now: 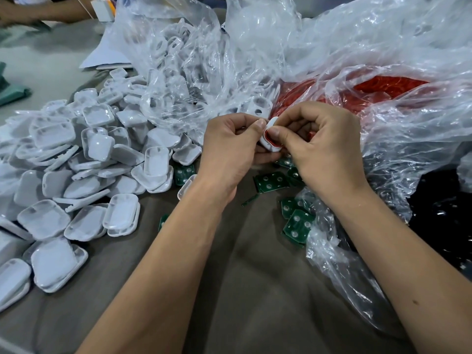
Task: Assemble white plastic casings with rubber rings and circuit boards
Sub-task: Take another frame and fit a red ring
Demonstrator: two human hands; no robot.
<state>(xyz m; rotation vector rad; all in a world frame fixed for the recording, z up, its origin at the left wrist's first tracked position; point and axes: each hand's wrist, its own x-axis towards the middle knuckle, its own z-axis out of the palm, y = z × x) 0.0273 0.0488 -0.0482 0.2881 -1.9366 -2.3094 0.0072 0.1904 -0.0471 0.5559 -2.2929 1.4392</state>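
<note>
Both hands meet over the middle of the table around one white casing (271,127) with a red rubber ring (267,136) showing inside its rim. My left hand (231,149) grips the casing from the left, thumb on its edge. My right hand (321,146) pinches it from the right, thumb pressing on the ring. Much of the casing is hidden by the fingers. Green circuit boards (272,181) lie scattered on the table beneath and to the right of my hands.
A big heap of white casings (99,159) covers the left of the table. Clear plastic bags (255,47) at the back hold more white parts; one on the right holds red rings (383,85). Another person's arm (43,11) lies at the far left.
</note>
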